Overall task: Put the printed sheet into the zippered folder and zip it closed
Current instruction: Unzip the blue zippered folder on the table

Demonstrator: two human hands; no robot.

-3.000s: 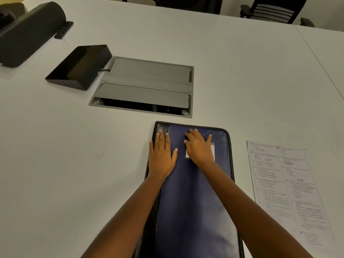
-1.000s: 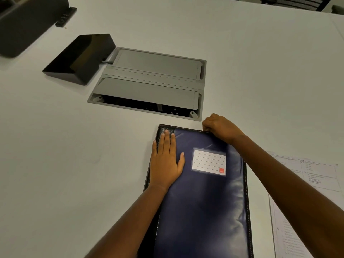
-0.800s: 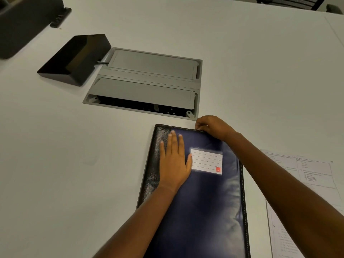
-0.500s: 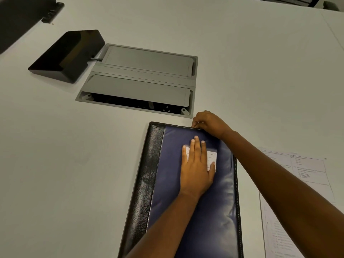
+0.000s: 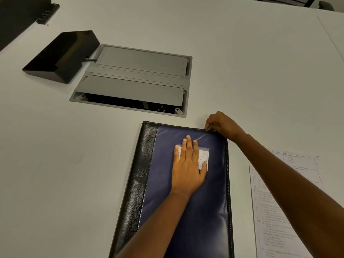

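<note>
A dark blue zippered folder (image 5: pixel 210 202) with a black spine lies closed and flat on the white table in front of me. My left hand (image 5: pixel 189 169) presses flat on its cover, fingers apart, partly covering a white label (image 5: pixel 203 157). My right hand (image 5: pixel 222 124) is at the folder's far right corner, fingers pinched on something small at the zipper edge; the zipper pull itself is hidden. The printed sheet (image 5: pixel 290 202) lies flat on the table to the right of the folder, partly under my right forearm.
A grey cable hatch (image 5: pixel 134 79) is set into the table beyond the folder, its near flap slightly open. A black wedge-shaped device (image 5: pixel 61 55) sits left of it. A large black object (image 5: pixel 16 17) is at the far left corner.
My right hand has moved right along the folder's far edge to its right corner. My left hand stays flat on the label, where it slid from the spine side a second ago.
</note>
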